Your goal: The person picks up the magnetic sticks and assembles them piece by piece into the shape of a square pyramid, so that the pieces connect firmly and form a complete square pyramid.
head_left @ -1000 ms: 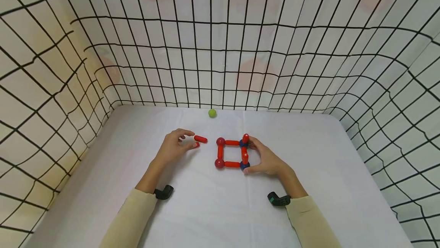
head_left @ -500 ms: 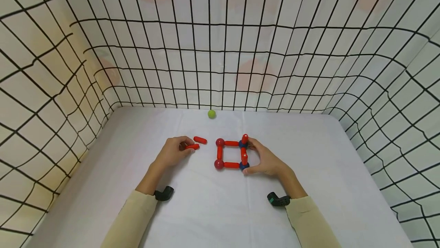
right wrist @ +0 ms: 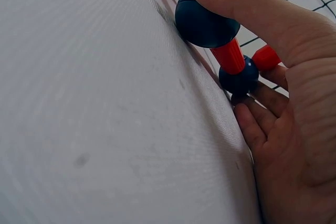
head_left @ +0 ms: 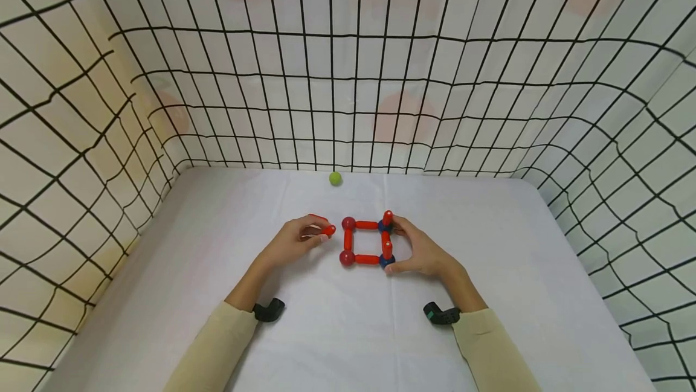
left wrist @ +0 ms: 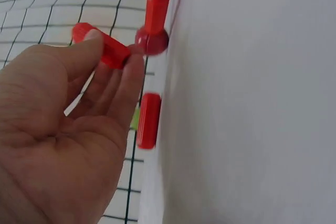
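Observation:
My left hand [head_left: 290, 242] pinches a short red magnetic rod [left wrist: 107, 45] between thumb and fingers, just left of the square frame. That frame lies on the table, made of red rods [head_left: 367, 260] joined by two red balls [head_left: 347, 257] on its left and two blue balls [right wrist: 206, 20] on its right. From each blue ball another red rod [head_left: 387, 249] stands up. My right hand [head_left: 421, 253] holds the frame's right side, thumb on the near blue ball and fingers at the far one. A loose red rod [left wrist: 149, 120] lies beyond my left hand, partly hidden in the head view.
A small green ball [head_left: 335, 178] sits at the table's far edge. Black grid netting [head_left: 348, 96] rises behind the table and along both sides. White cloth [head_left: 348, 331] covers the table.
My left hand has picked up the nearer loose red rod and carried it right, toward the frame's red balls. My right hand stays at the blue balls.

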Action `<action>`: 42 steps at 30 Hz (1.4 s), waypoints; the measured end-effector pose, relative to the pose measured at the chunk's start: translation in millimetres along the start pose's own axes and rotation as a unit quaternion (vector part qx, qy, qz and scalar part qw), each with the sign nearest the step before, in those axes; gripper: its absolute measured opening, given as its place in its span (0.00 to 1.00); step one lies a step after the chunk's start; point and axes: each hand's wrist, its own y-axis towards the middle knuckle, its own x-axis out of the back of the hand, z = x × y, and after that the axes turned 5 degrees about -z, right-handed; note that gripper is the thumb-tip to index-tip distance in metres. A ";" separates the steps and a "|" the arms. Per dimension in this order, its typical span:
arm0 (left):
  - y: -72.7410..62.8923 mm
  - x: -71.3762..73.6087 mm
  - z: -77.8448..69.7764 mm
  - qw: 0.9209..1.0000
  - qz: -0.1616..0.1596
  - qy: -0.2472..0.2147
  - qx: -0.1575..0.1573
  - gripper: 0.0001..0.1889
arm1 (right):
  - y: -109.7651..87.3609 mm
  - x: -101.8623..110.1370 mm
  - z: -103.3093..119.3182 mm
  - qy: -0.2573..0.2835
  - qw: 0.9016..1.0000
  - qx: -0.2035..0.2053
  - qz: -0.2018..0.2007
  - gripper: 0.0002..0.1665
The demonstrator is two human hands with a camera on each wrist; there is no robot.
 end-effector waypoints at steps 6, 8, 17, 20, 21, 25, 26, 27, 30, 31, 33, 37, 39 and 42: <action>3.3 -20.3 -13.1 0.999 0.032 -0.025 -0.027 0.18 | 1.3 0.7 -2.5 0.000 1.000 0.013 0.000 0.72; 3.0 -25.0 -16.1 0.998 0.039 -0.023 -0.033 0.18 | 1.4 0.9 -2.8 0.001 1.000 0.015 0.001 0.72; 3.4 -35.2 -14.1 0.998 0.052 -0.018 -0.029 0.18 | 1.0 1.4 -1.1 -0.002 1.000 0.016 0.000 0.71; 4.4 -37.3 -10.3 0.998 0.053 -0.015 -0.038 0.18 | 1.1 1.5 -1.2 0.000 1.000 0.020 0.000 0.70; 4.5 -37.7 -9.6 0.998 0.052 -0.015 -0.040 0.18 | 1.2 1.6 -1.4 0.001 1.000 0.022 0.000 0.70; 3.5 -37.9 -10.0 0.998 0.048 -0.019 -0.042 0.19 | 2.0 1.7 -2.5 0.021 0.999 0.035 -0.001 0.71; 3.1 -37.7 -10.1 0.998 0.049 -0.019 -0.040 0.19 | 2.1 1.8 -2.8 0.026 0.999 0.040 -0.002 0.71; 2.8 -37.4 -10.1 0.998 0.050 -0.017 -0.037 0.19 | 2.2 1.9 -3.0 0.030 0.999 0.043 -0.002 0.72; 1.8 -35.6 -11.3 0.998 0.053 -0.017 -0.034 0.19 | 2.8 1.6 -3.7 0.040 0.998 0.050 -0.005 0.71; 1.7 -35.0 -11.7 0.998 0.053 -0.021 -0.035 0.19 | 2.9 1.7 -3.7 0.043 0.998 0.053 -0.006 0.71; 1.4 -33.6 -12.6 0.998 0.045 -0.028 -0.039 0.20 | 3.3 1.6 -3.7 0.048 0.997 0.055 -0.007 0.69; 1.7 -32.3 -10.7 0.998 0.004 -0.025 -0.050 0.22 | 3.4 1.7 -3.9 0.048 0.997 0.059 -0.006 0.61; 1.9 -32.1 -9.0 0.999 -0.016 -0.008 -0.051 0.24 | 3.3 1.4 -4.4 0.040 0.998 0.055 -0.006 0.54; 2.4 -32.2 -7.6 0.999 -0.029 0.020 -0.041 0.28 | 3.0 0.9 -4.9 0.034 0.998 0.045 -0.007 0.45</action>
